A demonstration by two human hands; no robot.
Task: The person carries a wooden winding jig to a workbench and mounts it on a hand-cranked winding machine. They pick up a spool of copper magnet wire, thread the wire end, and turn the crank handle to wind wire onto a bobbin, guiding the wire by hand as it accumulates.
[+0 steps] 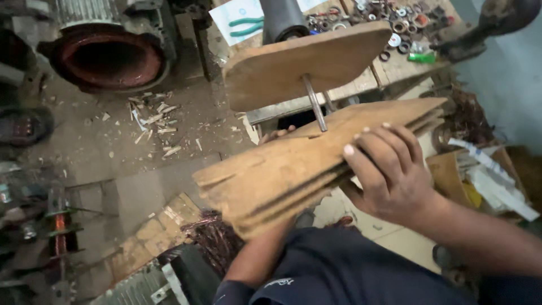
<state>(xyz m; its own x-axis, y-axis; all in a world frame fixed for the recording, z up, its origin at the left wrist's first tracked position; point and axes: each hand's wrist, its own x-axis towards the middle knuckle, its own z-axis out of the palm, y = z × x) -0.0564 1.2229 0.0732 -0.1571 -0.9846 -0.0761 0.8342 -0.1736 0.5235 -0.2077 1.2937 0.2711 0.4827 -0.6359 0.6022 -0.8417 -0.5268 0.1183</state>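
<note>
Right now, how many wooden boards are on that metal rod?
2. The upper board sits alone near the top of the metal rod. The lower board, layered like a stack, is gripped by the right hand, left hand beneath. Layers may be separate boards.

Blister card (240, 20): far beyond the right hand's grip (389, 169) and off to its left, flat on the table (395, 70); white rectangular card carrying green-handled pliers, partly covered by a dark cylinder.
Green packet (422, 57): beyond the grip and slightly right, near the table's edge among metal rings; small, oblong, bright green.
Cardboard box (449, 175): just right of the grip, low down; brown, open, with yellow inside.
White wrapped strips (497, 181): right of the grip, lying over the box; long, flat, white with a blue mark.
</note>
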